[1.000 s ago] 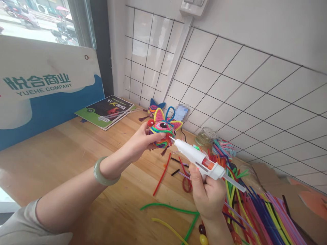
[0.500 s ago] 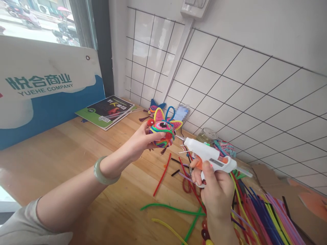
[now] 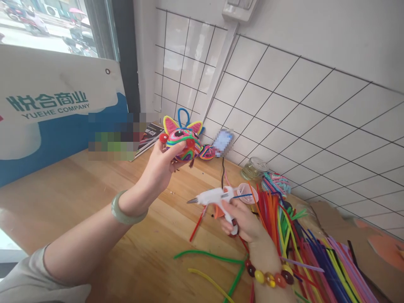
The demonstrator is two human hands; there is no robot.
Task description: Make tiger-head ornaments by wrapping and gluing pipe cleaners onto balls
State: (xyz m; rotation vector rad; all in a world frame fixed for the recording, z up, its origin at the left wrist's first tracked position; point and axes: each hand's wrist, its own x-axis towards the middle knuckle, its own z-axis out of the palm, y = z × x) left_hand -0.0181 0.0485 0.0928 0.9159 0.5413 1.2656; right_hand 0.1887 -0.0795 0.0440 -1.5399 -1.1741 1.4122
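Observation:
My left hand [image 3: 162, 162] is closed around a colourful pipe-cleaner animal head [image 3: 184, 141], held up above the table. It has pink ears edged in yellow, black eyes, a red pompom at the side and a blue loop on top. Lower and to the right, my right hand [image 3: 240, 219] grips a white glue gun [image 3: 214, 196] by its handle. The gun's metal nozzle points left, below the animal head and apart from it. Loose red, green [image 3: 208, 256] and yellow pipe cleaners lie on the wooden table [image 3: 135, 261].
Bundles of pipe cleaners [image 3: 334, 261] fill the right side beside cardboard [image 3: 347, 235]. Along the tiled wall stand a glass jar [image 3: 254, 168], a phone [image 3: 223, 141] and a second striped piece [image 3: 207, 152]. A pink cup [image 3: 248, 193] sits behind my right hand. A printed board [image 3: 63, 139] stands left.
The animal head has moved left and slightly up in my left hand. My right hand has drawn the glue gun down and left, away from it, with the nozzle now level or lower.

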